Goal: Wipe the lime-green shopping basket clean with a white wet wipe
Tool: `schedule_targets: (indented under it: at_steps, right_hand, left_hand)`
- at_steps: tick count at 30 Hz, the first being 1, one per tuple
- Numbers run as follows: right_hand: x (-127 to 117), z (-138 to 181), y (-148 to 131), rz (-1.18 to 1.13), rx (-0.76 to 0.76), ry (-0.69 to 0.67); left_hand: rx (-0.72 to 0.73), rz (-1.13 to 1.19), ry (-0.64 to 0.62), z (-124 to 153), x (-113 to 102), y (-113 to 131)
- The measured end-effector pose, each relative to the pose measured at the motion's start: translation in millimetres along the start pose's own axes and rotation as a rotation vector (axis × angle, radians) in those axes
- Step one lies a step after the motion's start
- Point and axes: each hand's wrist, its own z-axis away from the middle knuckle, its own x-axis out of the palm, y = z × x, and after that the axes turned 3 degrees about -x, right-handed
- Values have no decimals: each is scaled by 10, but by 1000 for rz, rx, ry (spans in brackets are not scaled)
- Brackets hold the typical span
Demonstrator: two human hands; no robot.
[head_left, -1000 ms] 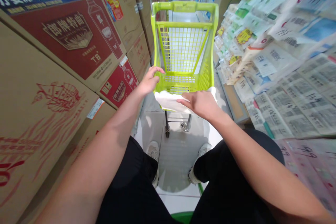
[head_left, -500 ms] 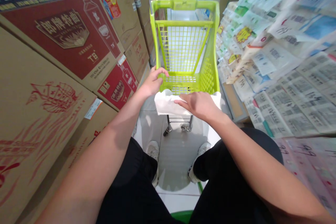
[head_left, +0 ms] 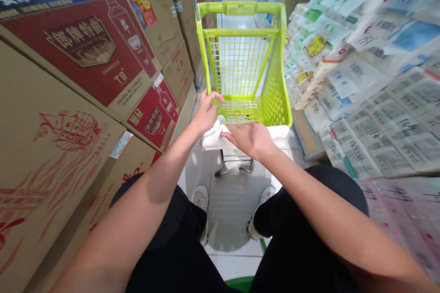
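A lime-green shopping cart point(head_left: 241, 33) with a mesh basket stands in front of me. A white sheet, cloth or tissue point(head_left: 211, 141), lies along the cart's near edge, bunched at its left end. My right hand point(head_left: 250, 138) is closed on the white sheet, thumb under it and fingers over it. At the near left corner, my left hand point(head_left: 207, 111) is hooked over the cart's side rim, its index finger reaching inside the basket. The basket's bottom shows only its grid. Part of the near edge is hidden under the sheet and my right hand.
Stacked cardboard cartons point(head_left: 85, 46) wall the left side. Packs in plastic wrapping point(head_left: 360, 73) are piled high on the right. Below the basket, the cart's caster wheels point(head_left: 222, 172) rest on the tiled floor point(head_left: 228, 210) between my shoes point(head_left: 200, 199). Something green point(head_left: 240, 283) is beneath me.
My right hand has slid left along the near edge, and the sheet has bunched up towards the left corner. My left hand has shifted slightly right and down.
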Motion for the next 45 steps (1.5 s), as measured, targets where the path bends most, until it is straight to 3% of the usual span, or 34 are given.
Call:
schedule_targets:
  at_steps: [4, 8, 13, 16, 19, 22, 26, 30, 34, 41, 45]
  right_hand:
    - [26, 33, 72, -26, -45, 73]
    - [51, 166, 394, -1, -14, 159]
    - [-48, 404, 917, -122, 0, 132]
    - [-140, 509, 1012, -194, -23, 109]
    - [-191, 558, 1022, -111, 66, 115]
    - [-204, 579, 1103, -95, 119, 98]
    - [-215, 602, 1218, -144, 198, 152]
    - [-243, 539, 1165, -221, 305, 348]
    - [-297, 288, 1002, -280, 258, 538]
    - [-385, -230, 512, -205, 106, 457]
    - [-319, -195, 529, -176, 99, 440]
  left_hand:
    - [45, -126, -59, 20, -188, -105]
    - [280, -270, -139, 123, -321, -3]
    - [421, -298, -272, 224, -165, 230]
    - [465, -281, -265, 238, 3, 327]
    - [489, -286, -277, 213, 92, 397]
    - [485, -313, -278, 170, 72, 432]
    - [374, -333, -129, 82, -64, 374]
    - [199, -270, 109, -100, -225, 162]
    - [168, -245, 156, -277, -273, -31]
    - [98, -148, 151, -234, -204, 152]
    - [149, -201, 147, -140, -221, 291]
